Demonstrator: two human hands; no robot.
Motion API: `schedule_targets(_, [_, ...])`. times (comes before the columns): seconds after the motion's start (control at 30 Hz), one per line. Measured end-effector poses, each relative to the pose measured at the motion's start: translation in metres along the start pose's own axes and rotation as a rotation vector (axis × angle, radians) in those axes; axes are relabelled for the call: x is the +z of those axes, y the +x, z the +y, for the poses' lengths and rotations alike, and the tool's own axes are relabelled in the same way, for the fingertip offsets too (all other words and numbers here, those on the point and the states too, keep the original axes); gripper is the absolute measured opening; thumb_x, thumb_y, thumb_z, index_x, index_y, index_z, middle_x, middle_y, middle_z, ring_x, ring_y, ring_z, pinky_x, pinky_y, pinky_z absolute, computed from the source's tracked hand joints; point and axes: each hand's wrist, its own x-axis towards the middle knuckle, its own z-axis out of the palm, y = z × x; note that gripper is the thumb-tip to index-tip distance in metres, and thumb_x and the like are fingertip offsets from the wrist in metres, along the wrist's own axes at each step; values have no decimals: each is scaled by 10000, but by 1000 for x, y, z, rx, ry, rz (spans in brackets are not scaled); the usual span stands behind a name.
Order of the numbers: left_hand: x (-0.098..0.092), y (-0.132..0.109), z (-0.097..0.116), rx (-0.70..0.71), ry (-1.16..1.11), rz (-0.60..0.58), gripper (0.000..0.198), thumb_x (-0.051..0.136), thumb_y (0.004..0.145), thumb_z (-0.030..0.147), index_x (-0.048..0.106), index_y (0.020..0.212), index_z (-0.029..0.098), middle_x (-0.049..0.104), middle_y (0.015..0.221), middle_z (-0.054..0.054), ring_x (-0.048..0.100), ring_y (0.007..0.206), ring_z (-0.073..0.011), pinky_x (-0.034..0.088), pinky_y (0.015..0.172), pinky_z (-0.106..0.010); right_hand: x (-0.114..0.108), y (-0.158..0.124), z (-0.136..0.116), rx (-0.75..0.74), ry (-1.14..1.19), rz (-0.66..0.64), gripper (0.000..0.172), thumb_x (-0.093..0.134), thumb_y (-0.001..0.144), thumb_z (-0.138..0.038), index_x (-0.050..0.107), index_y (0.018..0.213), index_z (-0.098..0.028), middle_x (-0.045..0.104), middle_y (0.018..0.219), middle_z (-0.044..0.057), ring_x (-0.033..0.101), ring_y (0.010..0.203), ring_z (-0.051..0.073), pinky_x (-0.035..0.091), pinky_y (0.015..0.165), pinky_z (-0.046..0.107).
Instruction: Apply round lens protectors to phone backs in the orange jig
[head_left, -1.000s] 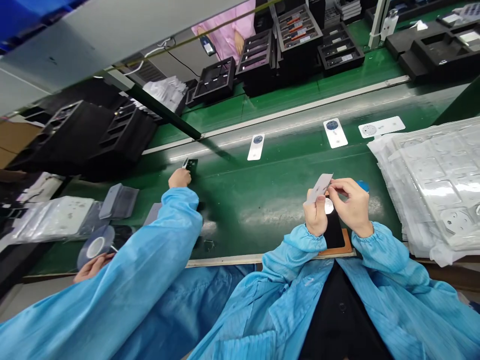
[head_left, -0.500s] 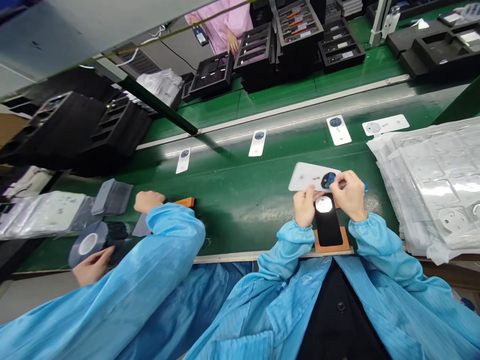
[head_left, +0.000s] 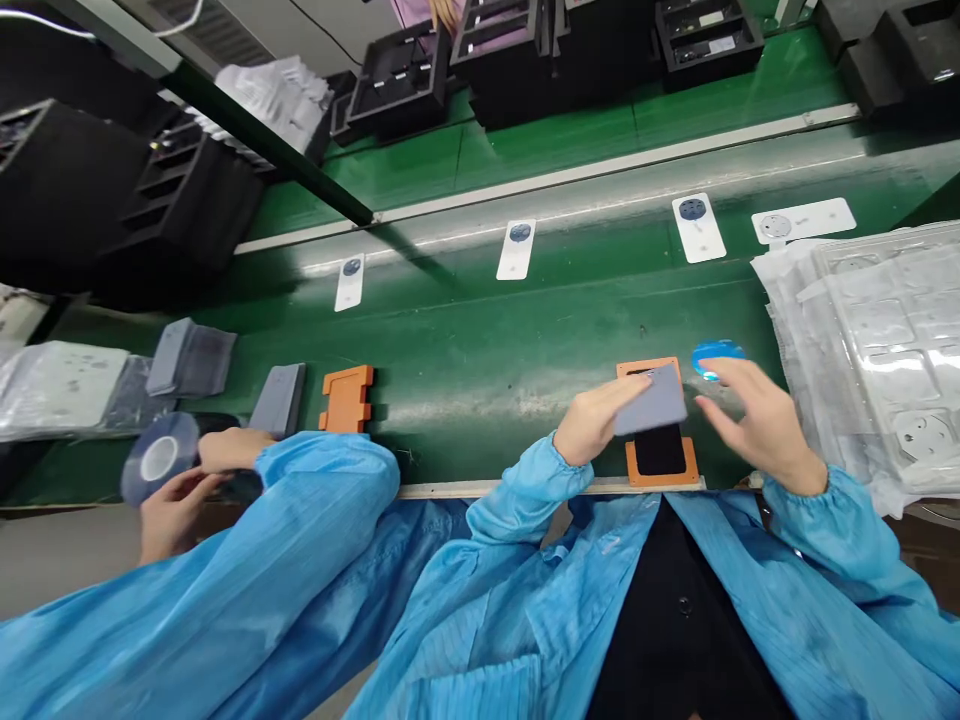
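Observation:
My left hand [head_left: 589, 422] grips a grey phone back cover [head_left: 651, 405] by its left side, thin and tilted over an orange fixture [head_left: 664, 479]. A black pad [head_left: 660, 458] shows in the fixture below the cover, which hides the rest of it. To the right, my right hand [head_left: 772, 430] is open, thumb and fingers apart, with nothing held. Its fingertips are close to a shiny blue round film [head_left: 716, 355]; I cannot tell whether they touch it.
White phone back covers [head_left: 516, 250] lie along the green bench [head_left: 450, 350]. Clear plastic trays [head_left: 862, 330] are stacked right. At left a co-worker's hands [head_left: 180, 500] are at a tape roll [head_left: 160, 460], near grey covers [head_left: 277, 400] and another orange fixture [head_left: 346, 398]. Black trays [head_left: 405, 75] stand behind.
The cover in my left hand has turned from its white face to its grey face, now over the fixture. My right hand has let go and moved right. The co-worker's hands have come together.

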Motion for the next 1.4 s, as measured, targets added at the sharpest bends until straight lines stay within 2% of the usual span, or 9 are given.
schedule_targets(0.07, [6,-5,-1,141,230,-106,424,419,1081,198,537,1488,185,622,1473,-112,574,1399,-219,518,1184,-396,7,-5,-9,-210,-36,-71,389,528,985,-109,613,1361,-164,689,1333,143,670,1223,257,560,1039,398])
schedule_targets(0.13, [13,-10,-5,191,400,-126,451,392,1076,143,479,1518,166,617,1472,-131,543,1427,-220,519,1186,-398,16,-12,-9,-311,-107,-110,421,480,979,-36,617,1363,-143,701,1318,153,675,1226,267,567,1035,411])
schedule_targets(0.3, [28,-18,-17,243,530,-135,449,384,1061,94,469,1501,117,616,1465,-154,508,1455,-232,507,1199,-390,29,-21,2,-380,-214,-153,407,488,976,-15,616,1354,-98,707,1310,175,697,1186,277,587,997,410])
schedule_targets(0.47, [28,-22,-18,232,583,-179,404,394,1068,114,516,1453,115,620,1460,-158,521,1444,-247,521,1183,-391,26,-19,-1,-428,-245,-185,362,506,974,-18,617,1314,-73,726,1257,180,707,1144,279,585,995,417])
schedule_targets(0.63, [23,-21,-16,197,649,-195,385,393,1075,148,548,1428,160,656,1408,-145,591,1382,-241,544,1146,-394,28,-19,-2,-438,-287,-205,363,483,987,-35,607,1324,-88,729,1260,162,699,1153,263,573,1023,409])
schedule_targets(0.77, [26,-21,-17,210,710,-191,368,431,1058,139,586,1392,141,669,1369,-178,624,1344,-269,529,1146,-429,38,-19,4,-426,-289,-302,416,456,1001,-82,585,1397,-84,694,1337,178,662,1239,289,538,1078,461])
schedule_targets(0.9, [32,-23,-20,182,745,-187,429,478,1046,154,540,1470,172,591,1466,-217,548,1421,-317,514,1143,-482,49,-19,6,-385,-307,-379,555,386,998,-93,438,1550,-64,575,1497,212,542,1408,328,465,1154,539])
schedule_targets(1.03, [34,-26,-18,134,717,-212,505,505,1022,140,490,1525,184,543,1516,-228,481,1473,-342,466,1175,-526,53,-20,4,-356,-316,-397,603,362,1000,-94,343,1602,-59,526,1542,218,498,1450,329,424,1194,545])
schedule_targets(1.4, [38,-24,-10,54,643,-256,547,532,938,109,505,1483,155,441,1593,-254,396,1522,-376,387,1213,-606,53,-20,-1,-289,-307,-465,578,400,972,-94,423,1547,-41,444,1605,220,426,1501,351,387,1217,558])
